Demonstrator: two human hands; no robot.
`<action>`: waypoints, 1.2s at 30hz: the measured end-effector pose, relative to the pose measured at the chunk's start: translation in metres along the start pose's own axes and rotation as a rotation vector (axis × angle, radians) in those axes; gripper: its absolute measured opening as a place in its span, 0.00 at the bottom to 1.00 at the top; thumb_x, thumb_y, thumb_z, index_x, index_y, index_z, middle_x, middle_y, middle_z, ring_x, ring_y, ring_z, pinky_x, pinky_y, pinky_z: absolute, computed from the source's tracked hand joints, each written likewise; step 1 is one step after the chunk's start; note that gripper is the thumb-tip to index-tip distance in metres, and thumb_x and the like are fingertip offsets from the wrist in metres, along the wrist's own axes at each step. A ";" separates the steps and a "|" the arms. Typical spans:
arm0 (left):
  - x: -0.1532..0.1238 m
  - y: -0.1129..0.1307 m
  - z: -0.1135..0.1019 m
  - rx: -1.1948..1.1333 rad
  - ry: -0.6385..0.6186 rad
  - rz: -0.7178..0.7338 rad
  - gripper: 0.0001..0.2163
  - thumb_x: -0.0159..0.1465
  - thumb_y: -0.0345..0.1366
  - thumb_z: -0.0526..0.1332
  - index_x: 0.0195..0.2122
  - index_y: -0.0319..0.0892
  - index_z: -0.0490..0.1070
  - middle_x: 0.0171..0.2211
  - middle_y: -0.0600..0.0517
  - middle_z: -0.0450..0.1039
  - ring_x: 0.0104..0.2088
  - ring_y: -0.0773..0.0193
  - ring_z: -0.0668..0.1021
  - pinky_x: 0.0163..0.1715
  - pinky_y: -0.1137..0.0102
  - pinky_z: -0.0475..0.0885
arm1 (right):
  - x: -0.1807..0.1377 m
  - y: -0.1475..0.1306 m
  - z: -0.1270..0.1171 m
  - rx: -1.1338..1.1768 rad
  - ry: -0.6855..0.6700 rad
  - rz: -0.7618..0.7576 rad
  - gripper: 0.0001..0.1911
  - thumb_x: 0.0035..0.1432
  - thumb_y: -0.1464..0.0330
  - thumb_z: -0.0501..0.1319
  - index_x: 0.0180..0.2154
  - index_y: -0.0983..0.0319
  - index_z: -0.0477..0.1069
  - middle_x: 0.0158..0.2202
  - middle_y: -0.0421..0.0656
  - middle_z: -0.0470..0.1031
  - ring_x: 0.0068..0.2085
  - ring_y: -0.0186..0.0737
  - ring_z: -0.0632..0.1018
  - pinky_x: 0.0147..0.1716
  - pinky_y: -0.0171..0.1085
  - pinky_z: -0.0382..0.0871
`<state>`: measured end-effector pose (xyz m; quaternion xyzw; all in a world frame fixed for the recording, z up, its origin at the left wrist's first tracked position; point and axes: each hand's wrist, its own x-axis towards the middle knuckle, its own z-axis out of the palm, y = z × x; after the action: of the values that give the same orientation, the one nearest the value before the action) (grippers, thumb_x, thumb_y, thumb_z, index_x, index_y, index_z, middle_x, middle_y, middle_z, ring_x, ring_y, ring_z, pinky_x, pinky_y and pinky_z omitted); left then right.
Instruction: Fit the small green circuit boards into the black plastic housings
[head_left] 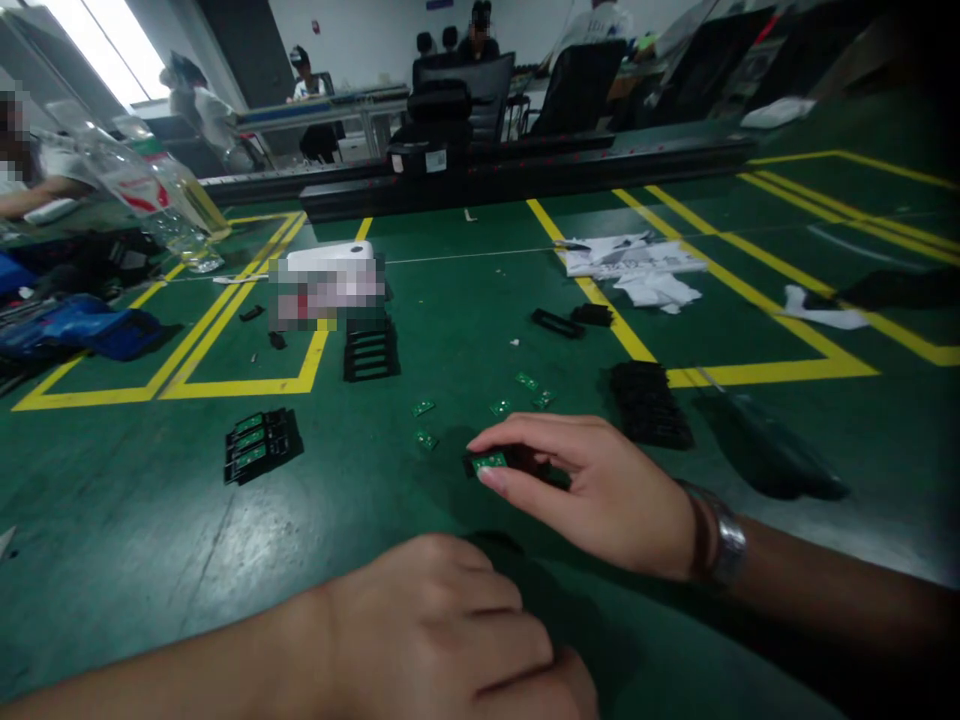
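Observation:
My right hand (592, 490) reaches in from the right and pinches a small black holder with a green chip board (489, 462) between thumb and fingers, just above the green table. My left hand (450, 630) lies low in the foreground with its fingers curled under; something dark shows just past its knuckles, and I cannot make out what the fingers hold. Several loose green chip boards (501, 407) lie scattered just beyond my right hand. A black holder filled with green boards (259, 445) sits to the left.
Black plastic trays (370, 350) and a stack of black parts (649, 402) lie on the green table with yellow lines (772, 372). White paper scraps (637, 270) and a clear bottle (161, 195) lie further back. A dark bag (765, 450) lies right. Other people sit at desks behind.

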<state>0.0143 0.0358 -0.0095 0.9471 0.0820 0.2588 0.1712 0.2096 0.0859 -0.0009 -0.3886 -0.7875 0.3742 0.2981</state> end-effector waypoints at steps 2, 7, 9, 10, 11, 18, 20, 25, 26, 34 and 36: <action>-0.010 0.002 -0.012 0.074 0.044 0.024 0.05 0.65 0.30 0.60 0.37 0.35 0.75 0.18 0.54 0.66 0.18 0.65 0.67 0.14 0.65 0.56 | -0.001 -0.001 0.001 -0.086 0.030 -0.069 0.10 0.64 0.65 0.64 0.44 0.61 0.80 0.35 0.43 0.80 0.31 0.36 0.76 0.30 0.34 0.69; -0.049 0.010 -0.038 0.226 0.045 -0.153 0.09 0.64 0.27 0.60 0.45 0.36 0.72 0.25 0.50 0.76 0.23 0.63 0.76 0.22 0.67 0.68 | 0.001 0.000 0.004 -0.168 0.021 -0.143 0.10 0.65 0.63 0.64 0.42 0.61 0.81 0.40 0.46 0.79 0.35 0.37 0.77 0.33 0.35 0.69; -0.059 0.011 -0.044 0.266 0.078 -0.191 0.10 0.63 0.25 0.59 0.46 0.37 0.72 0.26 0.50 0.77 0.23 0.64 0.77 0.24 0.68 0.69 | 0.002 0.001 0.005 -0.215 0.043 -0.162 0.09 0.65 0.64 0.64 0.42 0.61 0.80 0.41 0.46 0.78 0.39 0.39 0.78 0.39 0.37 0.71; -0.061 0.011 -0.045 0.275 0.078 -0.199 0.10 0.64 0.25 0.59 0.46 0.37 0.71 0.26 0.51 0.77 0.23 0.65 0.76 0.24 0.68 0.68 | 0.002 0.001 0.006 -0.245 0.049 -0.167 0.09 0.65 0.65 0.64 0.43 0.62 0.80 0.41 0.47 0.78 0.41 0.40 0.78 0.42 0.38 0.71; -0.062 0.010 -0.046 0.278 0.068 -0.212 0.09 0.64 0.26 0.59 0.45 0.37 0.71 0.25 0.51 0.76 0.22 0.65 0.75 0.23 0.68 0.67 | 0.002 0.001 0.006 -0.272 0.051 -0.170 0.09 0.65 0.65 0.64 0.43 0.62 0.80 0.42 0.47 0.78 0.41 0.41 0.78 0.43 0.39 0.71; -0.061 0.005 -0.042 0.184 0.006 -0.192 0.06 0.66 0.27 0.57 0.41 0.36 0.73 0.23 0.52 0.71 0.21 0.66 0.70 0.22 0.67 0.60 | 0.003 0.001 0.008 -0.351 0.036 -0.154 0.10 0.65 0.65 0.63 0.44 0.63 0.78 0.45 0.49 0.75 0.44 0.44 0.77 0.45 0.42 0.71; -0.061 0.004 -0.041 0.174 0.007 -0.203 0.06 0.67 0.27 0.57 0.41 0.36 0.73 0.23 0.52 0.71 0.21 0.66 0.70 0.22 0.66 0.60 | 0.003 0.001 0.008 -0.356 0.021 -0.159 0.11 0.65 0.66 0.63 0.46 0.63 0.78 0.46 0.49 0.75 0.45 0.44 0.77 0.46 0.42 0.71; -0.061 0.003 -0.040 0.171 0.027 -0.247 0.06 0.68 0.26 0.57 0.43 0.36 0.72 0.23 0.54 0.70 0.22 0.67 0.69 0.24 0.67 0.60 | 0.001 0.005 0.009 -0.348 0.004 -0.204 0.13 0.64 0.66 0.64 0.49 0.62 0.78 0.45 0.47 0.75 0.45 0.42 0.77 0.46 0.40 0.71; -0.061 0.002 -0.039 0.169 0.029 -0.254 0.06 0.68 0.26 0.57 0.43 0.36 0.72 0.23 0.54 0.69 0.22 0.67 0.69 0.24 0.67 0.60 | 0.001 0.006 0.009 -0.344 0.002 -0.208 0.13 0.64 0.66 0.65 0.49 0.62 0.78 0.45 0.47 0.75 0.44 0.42 0.77 0.45 0.40 0.71; -0.059 0.003 -0.038 0.113 -0.040 -0.376 0.07 0.71 0.29 0.56 0.45 0.40 0.72 0.26 0.55 0.68 0.25 0.67 0.71 0.26 0.67 0.61 | 0.000 0.007 0.005 -0.258 0.015 -0.206 0.14 0.64 0.68 0.65 0.50 0.64 0.76 0.45 0.47 0.75 0.38 0.38 0.76 0.41 0.38 0.72; -0.059 0.002 -0.038 0.094 -0.042 -0.410 0.07 0.71 0.29 0.56 0.47 0.41 0.71 0.27 0.56 0.69 0.25 0.68 0.71 0.27 0.68 0.61 | 0.000 0.008 0.004 -0.251 0.013 -0.204 0.14 0.64 0.69 0.65 0.50 0.65 0.76 0.45 0.47 0.75 0.37 0.37 0.76 0.41 0.38 0.72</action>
<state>-0.0559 0.0302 -0.0053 0.9228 0.2812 0.1946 0.1777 0.2093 0.0881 -0.0094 -0.3431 -0.8616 0.2380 0.2888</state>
